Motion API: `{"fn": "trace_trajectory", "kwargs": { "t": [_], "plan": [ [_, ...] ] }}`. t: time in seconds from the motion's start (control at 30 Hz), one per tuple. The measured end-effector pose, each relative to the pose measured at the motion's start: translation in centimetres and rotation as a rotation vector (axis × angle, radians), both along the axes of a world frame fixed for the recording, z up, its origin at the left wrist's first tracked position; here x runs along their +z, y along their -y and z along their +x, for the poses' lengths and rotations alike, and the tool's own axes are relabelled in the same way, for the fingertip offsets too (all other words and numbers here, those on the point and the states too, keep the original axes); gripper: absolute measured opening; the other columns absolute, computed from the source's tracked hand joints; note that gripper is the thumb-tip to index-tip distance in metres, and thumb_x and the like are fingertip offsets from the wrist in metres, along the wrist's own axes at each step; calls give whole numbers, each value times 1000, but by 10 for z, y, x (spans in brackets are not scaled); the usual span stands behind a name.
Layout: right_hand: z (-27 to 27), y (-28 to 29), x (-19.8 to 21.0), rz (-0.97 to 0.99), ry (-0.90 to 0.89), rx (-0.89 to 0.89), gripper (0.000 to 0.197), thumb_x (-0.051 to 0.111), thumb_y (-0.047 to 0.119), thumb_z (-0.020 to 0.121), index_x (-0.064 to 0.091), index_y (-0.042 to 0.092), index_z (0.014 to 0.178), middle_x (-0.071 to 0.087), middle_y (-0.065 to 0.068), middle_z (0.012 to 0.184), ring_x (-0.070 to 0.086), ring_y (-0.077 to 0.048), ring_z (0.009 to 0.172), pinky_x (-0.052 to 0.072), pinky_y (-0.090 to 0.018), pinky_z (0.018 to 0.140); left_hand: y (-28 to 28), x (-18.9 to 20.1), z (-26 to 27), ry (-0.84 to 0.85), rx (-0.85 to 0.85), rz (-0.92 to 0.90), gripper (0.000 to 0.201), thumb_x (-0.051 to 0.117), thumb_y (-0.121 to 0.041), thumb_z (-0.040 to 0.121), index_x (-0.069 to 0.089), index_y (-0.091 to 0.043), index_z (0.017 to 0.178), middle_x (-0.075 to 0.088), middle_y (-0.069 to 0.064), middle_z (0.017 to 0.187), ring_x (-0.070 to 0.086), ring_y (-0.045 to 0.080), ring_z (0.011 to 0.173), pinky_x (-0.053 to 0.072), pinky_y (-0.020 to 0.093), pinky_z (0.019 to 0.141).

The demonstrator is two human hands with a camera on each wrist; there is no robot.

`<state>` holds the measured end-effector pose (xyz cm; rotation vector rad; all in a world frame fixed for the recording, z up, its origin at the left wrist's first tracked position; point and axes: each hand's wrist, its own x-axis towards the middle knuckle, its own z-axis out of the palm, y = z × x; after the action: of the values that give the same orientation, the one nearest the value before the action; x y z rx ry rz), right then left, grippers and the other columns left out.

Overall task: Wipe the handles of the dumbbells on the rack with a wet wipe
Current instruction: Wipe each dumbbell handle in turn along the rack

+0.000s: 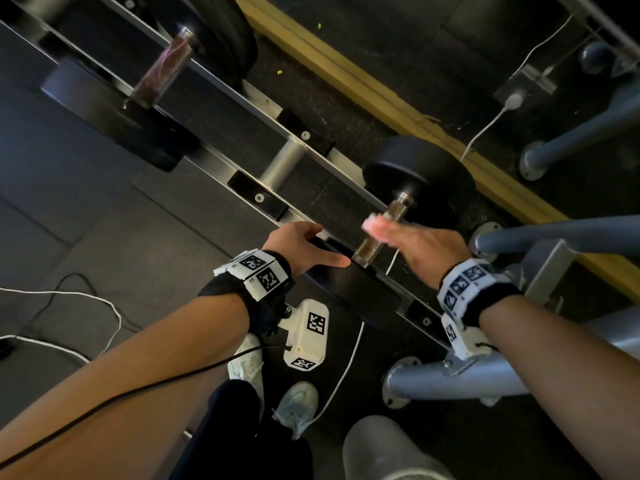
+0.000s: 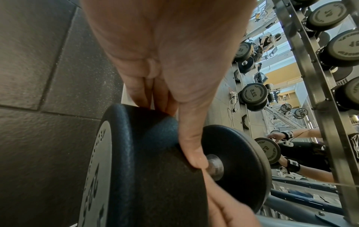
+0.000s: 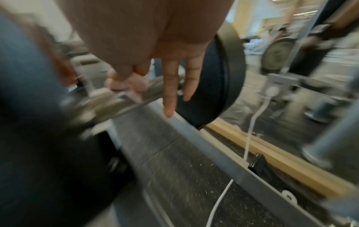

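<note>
The wet wipe is a small pale wad pressed on the metal handle of the nearest dumbbell, which lies across the two rails of the rack. The right hand pinches the wipe between thumb and first fingers against the bar — in the right wrist view the other two fingers hang straight down past the bar, and the picture is blurred. The dumbbell's far weight sits beyond the back rail, its near weight in front of the front rail.

The left hand rests on top of that near weight, fingers curled over its rim and the thumb laid along its inner face, its tip just beside the end of the handle.

Farther left on the rack lies a second dumbbell with a reddish handle. A white cable runs over the dark rubber floor — near the person's pale shoes.
</note>
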<state>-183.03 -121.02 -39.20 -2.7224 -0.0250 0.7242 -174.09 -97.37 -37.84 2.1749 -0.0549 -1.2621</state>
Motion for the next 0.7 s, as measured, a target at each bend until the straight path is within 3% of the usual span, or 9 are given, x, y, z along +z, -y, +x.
{"fn": "trace_trajectory", "kwargs": {
  "t": [0.07,0.1,0.2,0.27,0.33,0.43,0.53,0.6,0.7],
  "plan": [
    [8,2,1,-65,17,-54,58,46,3,96,40,30,147,30,9,159,36,-10,141,35,-39,116,0,-1,0,1,-6,2,90,84,-51,67,44,-31,146,52,-4,144,46,20,134,37,34,104],
    [8,2,2,-35,42,-74,62,45,-2,97,36,30,150,26,13,159,35,-7,141,36,-37,115,-1,-1,0,4,-2,4,90,84,-51,67,44,-31,145,52,-4,143,47,20,133,37,34,104],
    [-5,-7,10,65,29,-6,66,47,1,96,32,33,152,31,16,157,47,-8,134,41,-33,112,0,-1,0,19,1,12,90,84,-53,66,46,-32,144,53,-4,143,47,20,133,38,34,103],
    [-17,-13,10,33,12,93,78,49,1,94,20,45,151,35,18,153,63,-9,111,53,-33,97,1,-1,-1,24,-1,19,90,83,-54,65,46,-32,144,53,-4,143,47,20,133,38,35,103],
    [-18,-11,9,-72,59,169,84,48,0,92,12,52,147,35,20,153,67,-12,100,57,-37,85,1,-1,-1,19,7,17,90,84,-53,65,46,-32,144,53,-4,143,47,20,133,38,36,105],
    [-4,-1,8,-153,168,8,76,50,6,94,18,51,145,37,20,151,65,-18,106,54,-46,90,0,-1,0,0,1,3,89,83,-52,66,45,-32,145,52,-4,144,46,20,134,37,37,107],
    [-2,-7,1,-61,217,-126,57,46,12,101,31,42,148,34,21,154,64,-18,109,55,-44,90,-1,-2,0,5,-3,5,89,82,-54,66,45,-32,145,52,-4,144,46,20,134,37,36,106],
    [-12,-15,0,59,206,-68,58,50,8,98,37,37,147,40,19,150,62,-17,112,54,-39,93,-1,-2,0,12,-8,14,90,82,-56,65,46,-32,145,52,-4,144,47,20,134,37,35,106],
    [-28,-18,2,2,209,110,57,48,16,96,40,45,144,49,30,127,53,-14,85,48,-30,75,-1,-1,0,8,-1,21,91,83,-56,64,46,-32,144,52,-4,144,47,19,134,37,35,108]
  ]
}}
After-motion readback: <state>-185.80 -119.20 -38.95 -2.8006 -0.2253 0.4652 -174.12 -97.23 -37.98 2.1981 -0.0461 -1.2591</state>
